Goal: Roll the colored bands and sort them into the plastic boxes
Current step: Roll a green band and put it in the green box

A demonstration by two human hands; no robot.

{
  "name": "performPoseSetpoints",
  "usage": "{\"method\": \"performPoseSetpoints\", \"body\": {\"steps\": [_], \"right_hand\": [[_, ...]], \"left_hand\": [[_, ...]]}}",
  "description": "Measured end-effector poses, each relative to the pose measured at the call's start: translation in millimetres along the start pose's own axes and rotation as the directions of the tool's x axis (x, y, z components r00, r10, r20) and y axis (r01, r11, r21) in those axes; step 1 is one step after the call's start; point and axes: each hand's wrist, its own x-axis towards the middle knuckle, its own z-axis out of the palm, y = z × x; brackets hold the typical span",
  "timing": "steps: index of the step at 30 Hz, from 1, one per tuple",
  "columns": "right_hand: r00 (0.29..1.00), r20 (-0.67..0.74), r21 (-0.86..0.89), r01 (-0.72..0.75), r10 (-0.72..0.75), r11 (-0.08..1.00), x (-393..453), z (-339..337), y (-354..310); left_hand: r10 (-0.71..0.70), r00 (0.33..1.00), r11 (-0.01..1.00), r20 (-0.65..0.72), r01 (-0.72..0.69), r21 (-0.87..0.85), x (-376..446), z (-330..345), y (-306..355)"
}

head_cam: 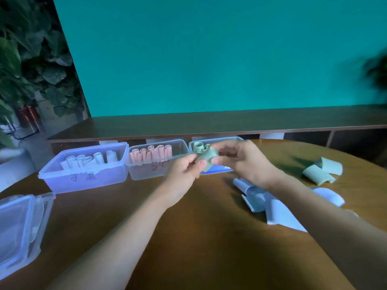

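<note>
Both hands (182,170) (240,160) hide the third box (217,141) behind green band (207,160).

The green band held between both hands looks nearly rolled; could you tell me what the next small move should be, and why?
Probably lower the green roll into the right-hand box just behind it. Both the left hand and right hand pinch it already rolled, and that box holds green rolls; the middle box holds pink ones.

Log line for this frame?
step: rolling | held: green band, both hands: left hand, right hand | target: right box | unrolled bands remain
</note>
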Motion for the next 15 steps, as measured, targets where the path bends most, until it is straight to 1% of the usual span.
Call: {"method": "performPoseSetpoints", "body": {"steps": [1, 3, 5, 8, 11, 13, 15], "right_hand": [[1.0, 0.003, -0.013, 0.007, -0.007, 1.0, -0.4, -7.3, 0.5], [1.0, 0.012, -0.067, 0.005, -0.004, 0.998, 0.3, -19.0, 2.6], [1.0, 0.012, -0.139, -0.003, 0.005, 0.99, 3.4, -27.9, 7.9], [0.999, 0.014, -0.183, -0.032, 0.035, 0.983, 10.3, -38.6, 12.5], [0.999, -0.001, -0.197, -0.052, 0.053, 0.979, 22.0, -47.0, 12.8], [0.997, -0.061, -0.197, -0.067, 0.056, 0.978, 32.8, -54.9, 11.7], [0.99, -0.129, -0.257, -0.092, 0.061, 0.962, 45.0, -64.6, 12.7]], "left_hand": [[-0.015, 1.0, 0.992, 0.026, 0.019, -0.125, 1.5, 5.7, 1.8], [-0.05, 0.994, 0.923, 0.101, 0.084, -0.375, 4.5, 17.9, 4.4], [-0.069, 0.985, 0.857, 0.155, 0.138, -0.497, 8.2, 28.4, 5.7], [-0.038, 0.991, 0.837, 0.127, 0.101, -0.538, 16.3, 39.3, 3.5], [-0.031, 0.999, 0.842, 0.037, 0.046, -0.538, 23.6, 39.6, 0.8], [-0.037, 0.998, 0.853, -0.058, 0.001, -0.522, 25.6, 34.7, -1.6], [-0.048, 0.978, 0.894, -0.204, -0.049, -0.445, 26.8, 30.2, -9.1]]}}
